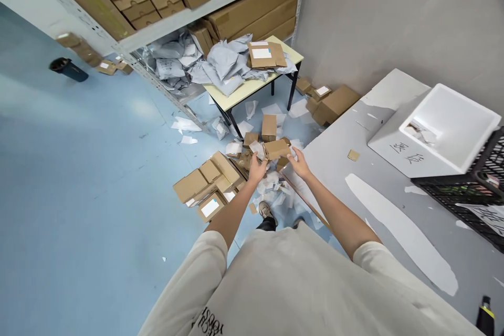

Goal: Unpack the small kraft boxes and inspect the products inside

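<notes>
Between my two hands is a small brown cardboard box (276, 149), held out in front of me above the littered floor. My left hand (258, 168) grips its left end, thumb and fingers closed on the edge. At the box's right end, my right hand (300, 163) pinches the near corner. Below and behind lie more cardboard boxes (269, 127) and crumpled white paper scraps (271, 184). What is inside the held box cannot be seen.
Grey mailing bags (224, 60) and a flat carton (266, 54) cover a small yellow table (232, 98). Stacked boxes (197, 185) sit on the floor at left. On the grey worktable (334, 210) stand a white foam box (417, 139) and a black crate (457, 191). A shelf (165, 23) rises behind.
</notes>
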A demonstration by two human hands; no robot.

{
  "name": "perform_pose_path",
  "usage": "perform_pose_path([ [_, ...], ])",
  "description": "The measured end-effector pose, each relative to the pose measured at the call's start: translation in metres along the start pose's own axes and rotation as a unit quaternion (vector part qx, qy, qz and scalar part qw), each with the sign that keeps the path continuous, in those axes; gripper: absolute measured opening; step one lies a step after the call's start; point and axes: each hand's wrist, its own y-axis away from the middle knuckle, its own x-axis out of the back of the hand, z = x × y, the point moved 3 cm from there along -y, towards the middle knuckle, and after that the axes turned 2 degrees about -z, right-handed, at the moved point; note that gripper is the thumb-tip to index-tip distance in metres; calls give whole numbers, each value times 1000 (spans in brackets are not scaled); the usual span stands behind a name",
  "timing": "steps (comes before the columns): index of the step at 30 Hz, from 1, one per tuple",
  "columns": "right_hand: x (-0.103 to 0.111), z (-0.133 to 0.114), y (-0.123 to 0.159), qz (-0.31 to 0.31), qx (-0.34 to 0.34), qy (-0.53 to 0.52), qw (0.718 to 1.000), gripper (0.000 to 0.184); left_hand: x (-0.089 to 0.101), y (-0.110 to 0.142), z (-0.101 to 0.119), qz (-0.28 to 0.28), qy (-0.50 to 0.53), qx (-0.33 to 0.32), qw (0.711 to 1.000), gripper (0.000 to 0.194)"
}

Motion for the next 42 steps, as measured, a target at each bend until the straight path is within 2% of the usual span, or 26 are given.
perform_pose_path([
  [4,-29,11,-5,-37,-9,-12,999,61,15,0,-27,17,45,29,998,66],
  [8,-60,23,-2,-91,-7,-21,996,53,23,13,-57,50,53,40,997,67],
  [16,-126,23,30,-198,10,-24,980,44,42,71,-113,121,34,86,988,64],
  [21,-171,13,52,-244,12,-21,970,41,72,98,-151,146,35,126,981,63],
  [25,-220,8,59,-277,9,-17,961,39,102,105,-191,162,54,150,974,58],
  [31,-323,16,63,-312,-22,-6,950,38,162,94,-262,159,40,161,973,52],
  [36,-420,31,50,-321,-76,25,944,40,218,63,-324,154,5,155,976,52],
  [39,-471,43,31,-311,-109,38,943,47,235,33,-352,120,-4,130,984,52],
  [42,-512,55,9,-301,-111,53,946,56,240,-2,-367,73,-36,94,992,55],
])
